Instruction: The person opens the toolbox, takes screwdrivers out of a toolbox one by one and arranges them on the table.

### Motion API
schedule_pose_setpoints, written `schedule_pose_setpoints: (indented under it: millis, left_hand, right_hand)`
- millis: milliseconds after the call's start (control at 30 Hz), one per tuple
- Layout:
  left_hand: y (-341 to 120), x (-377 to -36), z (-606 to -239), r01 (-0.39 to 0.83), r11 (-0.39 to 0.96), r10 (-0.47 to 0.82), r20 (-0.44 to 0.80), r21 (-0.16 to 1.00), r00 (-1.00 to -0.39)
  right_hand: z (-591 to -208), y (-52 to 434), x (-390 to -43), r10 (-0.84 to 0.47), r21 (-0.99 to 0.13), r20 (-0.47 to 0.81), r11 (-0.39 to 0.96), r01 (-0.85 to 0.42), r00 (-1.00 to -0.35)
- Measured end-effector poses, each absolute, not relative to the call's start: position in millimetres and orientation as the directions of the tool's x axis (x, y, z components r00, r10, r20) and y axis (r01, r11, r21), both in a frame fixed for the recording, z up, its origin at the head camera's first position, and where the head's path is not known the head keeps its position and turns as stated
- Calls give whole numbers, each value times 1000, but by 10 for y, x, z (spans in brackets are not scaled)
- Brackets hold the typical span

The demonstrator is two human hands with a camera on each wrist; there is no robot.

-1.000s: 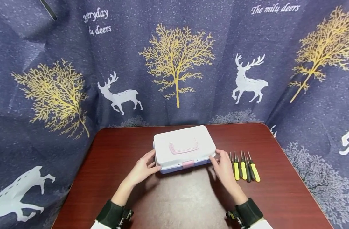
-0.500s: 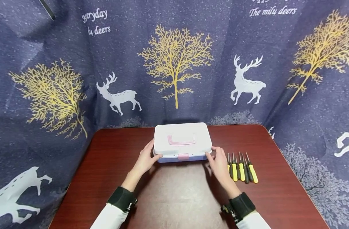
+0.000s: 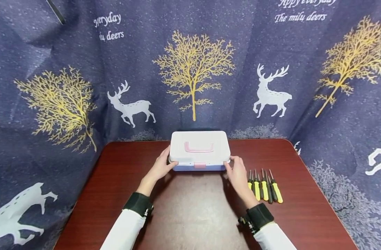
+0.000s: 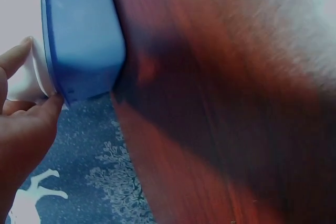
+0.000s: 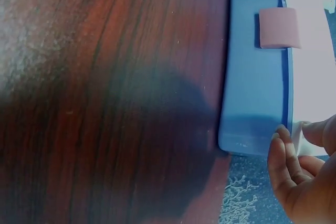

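A toolbox (image 3: 181, 167) with a white lid, a blue base and a pink carrying handle (image 3: 199, 150) stands at the far side of the table, its lid down. A pink latch (image 5: 279, 28) sits on its front. At its left front corner my left hand (image 3: 160, 167) grips the lid's rim, thumb (image 4: 19, 55) on the lid and a fingertip under the edge. My right hand (image 3: 237, 172) grips the opposite corner, thumb above the rim and fingers (image 5: 283, 153) against its edge. The far ends of some fingers are hidden.
Several screwdrivers (image 3: 265, 191) with yellow and black handles lie in a row right of my right hand. The reddish-brown table (image 3: 290, 222) ends just behind the toolbox, where a dark blue curtain (image 3: 165, 69) with deer and trees hangs.
The toolbox has turned from a slant to square with the table's far edge and slid farther back. Both hands have moved with it, holding its corners. The screwdrivers stay put.
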State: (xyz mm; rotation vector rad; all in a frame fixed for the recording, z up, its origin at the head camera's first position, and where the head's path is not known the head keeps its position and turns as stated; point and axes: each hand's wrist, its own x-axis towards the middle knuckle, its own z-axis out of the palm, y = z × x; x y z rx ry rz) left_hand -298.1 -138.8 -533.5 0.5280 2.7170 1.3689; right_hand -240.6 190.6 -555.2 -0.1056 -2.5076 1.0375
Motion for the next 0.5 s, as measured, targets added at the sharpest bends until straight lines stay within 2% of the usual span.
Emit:
schedule_pose_setpoints:
  millis: [233,333,500]
  left_hand:
    - [-1355,-3085,-5377,252,525,319,86,813,-944]
    - [-1318,-3077,-5413,282,533,312,125,798,-942]
    - [-1306,-2741,-5498,353,629,266,235,692,-935]
  right_hand:
    - [-5547,1947,-2460,236,-701,295,712,-42,-926]
    - [-5512,1997,-2488,224,-705,261,709,-27,-939]
    - [-5411,2040,-2312,157,-762,166,648,-26,-974]
